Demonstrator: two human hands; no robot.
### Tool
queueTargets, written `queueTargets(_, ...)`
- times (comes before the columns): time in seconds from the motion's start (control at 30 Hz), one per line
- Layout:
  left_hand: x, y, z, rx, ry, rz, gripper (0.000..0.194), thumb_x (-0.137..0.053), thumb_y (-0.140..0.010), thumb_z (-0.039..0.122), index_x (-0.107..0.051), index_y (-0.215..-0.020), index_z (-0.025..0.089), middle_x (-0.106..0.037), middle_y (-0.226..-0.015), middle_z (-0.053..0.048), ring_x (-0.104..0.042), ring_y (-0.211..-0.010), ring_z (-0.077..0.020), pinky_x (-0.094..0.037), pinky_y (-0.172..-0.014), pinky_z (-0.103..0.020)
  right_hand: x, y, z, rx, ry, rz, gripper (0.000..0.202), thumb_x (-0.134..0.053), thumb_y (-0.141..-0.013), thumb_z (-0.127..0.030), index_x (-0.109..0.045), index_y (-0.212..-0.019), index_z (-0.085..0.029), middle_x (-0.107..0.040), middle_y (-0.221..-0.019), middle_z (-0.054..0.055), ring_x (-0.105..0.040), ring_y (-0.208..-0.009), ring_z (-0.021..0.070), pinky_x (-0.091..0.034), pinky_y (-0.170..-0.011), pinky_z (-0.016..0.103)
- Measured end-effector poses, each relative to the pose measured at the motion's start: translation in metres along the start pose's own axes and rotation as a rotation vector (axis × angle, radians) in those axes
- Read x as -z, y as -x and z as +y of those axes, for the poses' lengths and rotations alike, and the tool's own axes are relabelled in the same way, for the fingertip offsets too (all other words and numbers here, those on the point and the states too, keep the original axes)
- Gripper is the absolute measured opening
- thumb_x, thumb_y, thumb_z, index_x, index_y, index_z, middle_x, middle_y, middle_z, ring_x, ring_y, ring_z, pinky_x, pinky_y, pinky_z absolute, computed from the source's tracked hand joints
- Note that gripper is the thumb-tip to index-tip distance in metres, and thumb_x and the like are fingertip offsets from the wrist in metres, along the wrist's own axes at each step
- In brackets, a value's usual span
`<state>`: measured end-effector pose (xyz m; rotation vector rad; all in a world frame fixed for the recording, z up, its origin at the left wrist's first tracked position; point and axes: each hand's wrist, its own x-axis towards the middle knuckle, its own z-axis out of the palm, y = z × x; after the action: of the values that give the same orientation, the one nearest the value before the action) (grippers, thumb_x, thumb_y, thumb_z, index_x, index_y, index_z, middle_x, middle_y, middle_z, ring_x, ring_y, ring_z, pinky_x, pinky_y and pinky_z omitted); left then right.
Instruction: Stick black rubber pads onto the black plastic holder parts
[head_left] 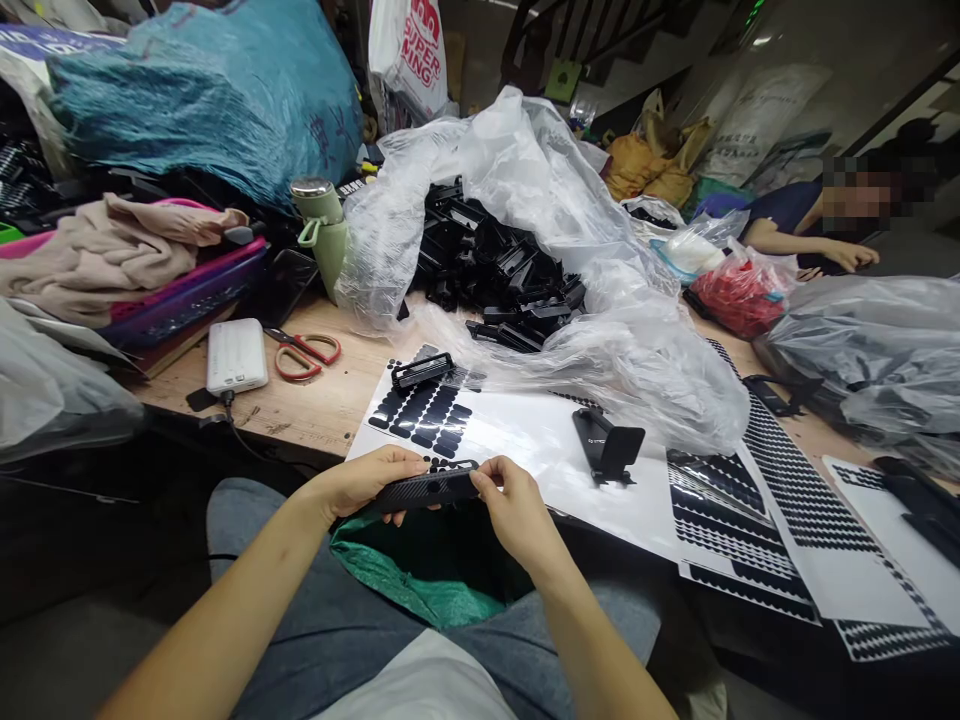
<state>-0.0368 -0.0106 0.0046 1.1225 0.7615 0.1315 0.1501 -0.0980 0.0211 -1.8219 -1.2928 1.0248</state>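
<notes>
A black textured plastic part (429,490) is held between my hands, above the lap at the table's front edge. My left hand (369,482) grips its left end, thumb on top and fingers beneath. My right hand (511,500) pinches the right end with thumb and forefinger. Just behind lies a white sheet with black oval stickers (435,410), and another black part (422,370) rests on it. A black stand-like piece (609,446) sits further right on the white sheet. Many black parts (499,265) are heaped in a clear plastic bag (637,330).
Red-handled scissors (307,355), a white power bank (237,356) and a green bottle (322,235) stand left. More sticker sheets (810,500) lie right. A green bag (420,570) hangs open below my hands. Another person's hand (847,254) shows at the far right.
</notes>
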Motion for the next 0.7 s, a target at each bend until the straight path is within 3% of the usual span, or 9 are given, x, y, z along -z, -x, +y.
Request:
queueTargets(0.2, -0.008, 0.003, -0.004, -0.009, 0.037, 0.02, 0.034, -0.052, -0.077, 0.046, -0.061, -0.077, 0.013, -0.07, -0.078, -0.011, -0.054, -0.039, -0.0107, -0.04, -0.036, -0.02, -0.013, -0.001, 0.009, 0.037, -0.18, 0.135, 0.019, -0.052, -0.076, -0.037, -0.051, -0.083, -0.02, -0.058, -0.083, 0.003, -0.053, -0.072, 0.0155, -0.043, -0.066, 0.029)
queueTargets(0.27, -0.012, 0.005, -0.004, 0.002, 0.028, -0.008, 0.036, -0.05, -0.077, 0.048, -0.062, -0.079, 0.013, -0.07, -0.08, -0.011, -0.055, -0.041, -0.0116, -0.04, -0.037, -0.021, -0.016, -0.002, 0.015, 0.004, -0.359, 0.081, 0.032, -0.058, -0.072, -0.039, -0.047, -0.095, -0.021, -0.057, -0.085, 0.002, -0.054, -0.072, 0.0142, -0.046, -0.065, 0.028)
queueTargets(0.33, -0.009, 0.002, -0.002, -0.024, -0.06, -0.001, 0.038, -0.047, -0.079, 0.049, -0.063, -0.083, 0.014, -0.069, -0.084, -0.011, -0.06, -0.051, -0.015, -0.044, -0.044, -0.023, -0.015, -0.001, 0.023, -0.025, -0.515, -0.08, 0.039, -0.061, -0.07, -0.04, -0.046, -0.101, -0.021, -0.055, -0.079, 0.0, -0.054, -0.069, 0.0132, -0.047, -0.063, 0.028)
queueTargets(0.37, -0.003, -0.001, 0.001, -0.079, -0.136, 0.067, 0.038, -0.047, -0.079, 0.049, -0.064, -0.086, 0.015, -0.068, -0.086, -0.01, -0.062, -0.06, -0.0175, -0.047, -0.051, -0.025, -0.014, 0.0, 0.028, -0.033, -0.554, -0.163, 0.039, -0.061, -0.07, -0.04, -0.047, -0.101, -0.021, -0.054, -0.073, -0.002, -0.054, -0.067, 0.0128, -0.047, -0.061, 0.028)
queueTargets(0.43, 0.017, -0.016, 0.008, -0.272, -0.331, 0.347, 0.033, -0.053, -0.076, 0.046, -0.066, -0.09, 0.019, -0.066, -0.096, -0.009, -0.061, -0.086, -0.023, -0.048, -0.071, -0.03, -0.009, 0.007, 0.036, -0.043, -0.528, -0.259, 0.036, -0.061, -0.07, -0.041, -0.051, -0.098, -0.02, -0.052, -0.066, -0.003, -0.053, -0.062, 0.0124, -0.047, -0.057, 0.027)
queueTargets(0.5, 0.044, -0.036, 0.016, -0.464, -0.546, 0.672, 0.031, -0.061, -0.07, 0.038, -0.066, -0.095, 0.021, -0.058, -0.116, -0.008, -0.046, -0.112, -0.0277, -0.037, -0.092, -0.036, -0.006, 0.014, 0.04, -0.027, -0.366, -0.252, 0.039, -0.065, -0.067, -0.04, -0.054, -0.099, -0.021, -0.056, -0.07, -0.002, -0.055, -0.066, 0.014, -0.047, -0.061, 0.028)
queueTargets(0.53, 0.058, -0.047, 0.019, -0.497, -0.643, 0.764, 0.031, -0.064, -0.067, 0.035, -0.066, -0.094, 0.021, -0.052, -0.125, -0.008, -0.037, -0.121, -0.0297, -0.03, -0.099, -0.04, -0.007, 0.016, 0.039, -0.005, -0.261, -0.22, 0.041, -0.067, -0.065, -0.04, -0.055, -0.1, -0.021, -0.059, -0.077, 0.0, -0.056, -0.072, 0.0159, -0.047, -0.066, 0.03)
queueTargets(0.6, 0.082, -0.064, 0.024, -0.51, -0.719, 0.804, 0.026, -0.068, -0.062, 0.028, -0.068, -0.086, 0.02, -0.05, -0.129, -0.007, -0.031, -0.125, -0.0309, -0.02, -0.103, -0.044, -0.018, 0.017, 0.032, 0.065, -0.079, -0.122, 0.043, -0.067, -0.065, -0.039, -0.056, -0.103, -0.021, -0.061, -0.093, 0.004, -0.057, -0.085, 0.0192, -0.045, -0.077, 0.033)
queueTargets(0.7, 0.1, -0.07, 0.025, -0.526, -0.676, 0.822, 0.013, -0.065, -0.064, 0.027, -0.067, -0.072, 0.017, -0.058, -0.119, -0.008, -0.041, -0.118, -0.0279, -0.024, -0.103, -0.039, -0.052, 0.001, 0.011, 0.231, 0.041, -0.103, 0.027, -0.053, -0.079, -0.034, -0.056, -0.102, -0.021, -0.061, -0.096, 0.006, -0.057, -0.088, 0.0178, -0.044, -0.079, 0.031)
